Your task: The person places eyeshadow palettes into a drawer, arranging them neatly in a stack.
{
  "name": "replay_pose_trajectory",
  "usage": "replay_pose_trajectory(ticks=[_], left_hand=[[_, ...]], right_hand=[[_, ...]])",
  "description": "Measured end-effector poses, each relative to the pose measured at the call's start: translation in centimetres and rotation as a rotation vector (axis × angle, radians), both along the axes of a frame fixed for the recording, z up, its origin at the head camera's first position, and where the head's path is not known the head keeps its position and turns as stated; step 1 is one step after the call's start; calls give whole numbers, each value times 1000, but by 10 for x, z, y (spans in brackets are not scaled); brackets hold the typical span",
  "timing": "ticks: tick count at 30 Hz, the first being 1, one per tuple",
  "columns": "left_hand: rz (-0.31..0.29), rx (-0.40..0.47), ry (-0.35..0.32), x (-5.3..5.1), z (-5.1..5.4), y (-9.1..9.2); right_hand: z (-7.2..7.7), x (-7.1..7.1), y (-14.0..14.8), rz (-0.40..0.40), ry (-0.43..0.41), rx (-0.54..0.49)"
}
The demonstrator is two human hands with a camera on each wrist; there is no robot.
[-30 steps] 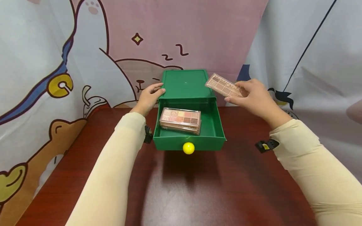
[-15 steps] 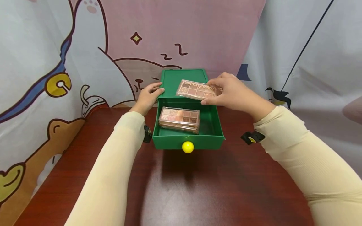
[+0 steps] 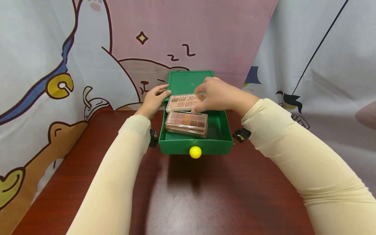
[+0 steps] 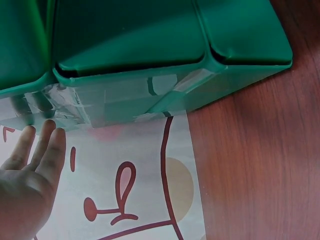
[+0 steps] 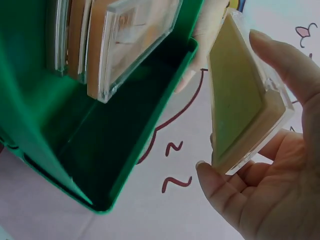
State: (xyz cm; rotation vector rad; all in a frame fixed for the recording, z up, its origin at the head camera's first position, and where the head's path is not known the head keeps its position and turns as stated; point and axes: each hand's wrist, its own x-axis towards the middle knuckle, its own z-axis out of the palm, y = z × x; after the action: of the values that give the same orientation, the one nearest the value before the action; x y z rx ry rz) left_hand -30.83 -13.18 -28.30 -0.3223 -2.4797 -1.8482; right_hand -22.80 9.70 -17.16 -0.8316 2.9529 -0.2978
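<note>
My right hand (image 3: 218, 96) pinches a clear-lidded eyeshadow palette (image 3: 182, 102) by its right end, between thumb and fingers. It hovers over the back of the pulled-out green drawer (image 3: 215, 129), just behind and above a stack of similar palettes (image 3: 186, 122) lying in the drawer's left part. In the right wrist view, the held palette (image 5: 235, 95) is apart from the stack. With fairly straight fingers, my left hand (image 3: 154, 101) touches the left side of the green box (image 3: 188, 80); the left wrist view has the fingertips (image 4: 48, 125) at its taped wall.
A yellow ball knob (image 3: 195, 152) sticks out from the drawer front. The box stands on a reddish-brown table (image 3: 249, 182) close to a cartoon-printed cloth (image 3: 229, 36). To the right of the stack, the drawer's green floor shows.
From the right of the box, my right hand has carried the palette leftward and down over the drawer, levelling it. My left hand has stayed at the box's side.
</note>
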Motion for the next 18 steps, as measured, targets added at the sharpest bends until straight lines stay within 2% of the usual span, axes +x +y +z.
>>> replay_pose_trajectory(ticks=[5,12,18], left_hand=[[-3,-12,2,1,0,0],[8,-12,10,1,1,1],[3,-11,14,2,2,1]], right_hand=[[-6,-6,-13,23,-25,61],[-11,-10,-22,-22,-105,116],[-11,-11,-25,-31,-117,131]])
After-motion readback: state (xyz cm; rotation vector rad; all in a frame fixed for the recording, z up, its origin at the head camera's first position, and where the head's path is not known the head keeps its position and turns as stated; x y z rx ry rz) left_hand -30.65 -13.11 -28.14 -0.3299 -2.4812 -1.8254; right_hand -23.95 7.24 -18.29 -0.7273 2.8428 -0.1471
